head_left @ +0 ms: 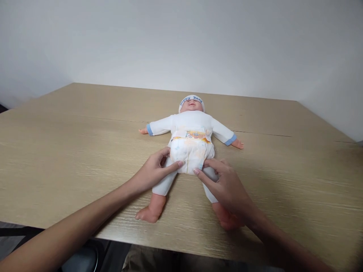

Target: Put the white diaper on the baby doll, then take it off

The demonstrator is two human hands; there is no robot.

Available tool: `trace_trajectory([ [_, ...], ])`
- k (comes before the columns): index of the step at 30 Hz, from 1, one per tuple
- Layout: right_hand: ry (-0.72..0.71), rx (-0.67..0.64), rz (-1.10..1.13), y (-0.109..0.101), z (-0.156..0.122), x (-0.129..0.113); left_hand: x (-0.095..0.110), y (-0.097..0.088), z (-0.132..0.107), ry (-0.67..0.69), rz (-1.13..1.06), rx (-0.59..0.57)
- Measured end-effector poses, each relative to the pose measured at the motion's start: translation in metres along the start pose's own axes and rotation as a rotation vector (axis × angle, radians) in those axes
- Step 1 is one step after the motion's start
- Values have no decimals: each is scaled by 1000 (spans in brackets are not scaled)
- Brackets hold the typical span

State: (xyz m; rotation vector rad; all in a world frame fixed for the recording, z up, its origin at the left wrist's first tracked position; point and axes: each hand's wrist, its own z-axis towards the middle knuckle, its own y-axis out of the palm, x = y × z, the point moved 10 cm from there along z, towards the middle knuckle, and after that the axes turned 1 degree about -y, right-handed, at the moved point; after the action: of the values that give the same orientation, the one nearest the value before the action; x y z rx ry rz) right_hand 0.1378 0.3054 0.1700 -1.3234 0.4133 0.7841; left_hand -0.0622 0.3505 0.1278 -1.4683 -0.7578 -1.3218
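Observation:
A baby doll [191, 121] in a white suit with blue cuffs lies on its back, head away from me, arms spread and feet toward me. Around its hips is a white diaper [188, 153] with a printed orange waistband. My left hand [159, 166] grips the diaper's left leg edge, thumb on the front and fingers at the side, partly hidden. On the other side, my right hand [222, 179] pinches the right leg edge between thumb and fingers, covering part of the doll's leg.
The doll rests on a light wooden table [85, 151] with a thin seam running across it. A pale wall [181, 45] stands behind the table. Below the near edge, a dark chair-like object [81, 258] shows at the lower left.

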Motion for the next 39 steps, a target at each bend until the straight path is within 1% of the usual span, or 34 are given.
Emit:
trace_trajectory([
  [3,-9,6,24,3,2,-2,4,2,1,-6,32,-6],
  [5,10,20,55,4,3,1,4,4,1,-24,11,-19],
  [8,57,25,118,5,5,12,-2,7,2,-104,-145,-44],
  [11,122,-34,213,9,5,24,-11,12,0,-209,-363,-98],
  [14,174,-68,259,11,5,30,-13,15,0,-240,-477,-123],
  [18,197,-31,195,4,4,29,-15,9,4,-228,-501,-55],
  [20,203,-41,173,1,1,28,-17,6,3,-225,-506,-26],
  [24,235,-60,220,-11,-19,31,-17,-5,-5,-206,-489,-32],
  [27,245,-62,245,-26,-34,37,-14,-26,-13,-170,-327,-30],
  [29,223,-31,204,-40,-33,46,-9,-48,-10,-117,-123,9],
  [30,196,9,170,-49,-28,52,-4,-60,-6,-76,-2,42],
  [32,111,134,73,-69,-9,64,8,-83,11,30,266,124],
  [33,53,207,4,-78,4,68,14,-92,22,86,409,164],
  [35,-61,345,-182,-92,33,75,22,-99,49,165,681,212],
  [36,-126,366,-283,-91,50,76,22,-99,65,175,794,214],
  [37,-169,358,-356,-88,67,78,20,-97,81,157,888,200],
  [38,-187,320,-409,-81,84,81,15,-93,96,121,956,174],
  [39,-172,261,-450,-72,101,86,10,-89,110,78,999,144],
])
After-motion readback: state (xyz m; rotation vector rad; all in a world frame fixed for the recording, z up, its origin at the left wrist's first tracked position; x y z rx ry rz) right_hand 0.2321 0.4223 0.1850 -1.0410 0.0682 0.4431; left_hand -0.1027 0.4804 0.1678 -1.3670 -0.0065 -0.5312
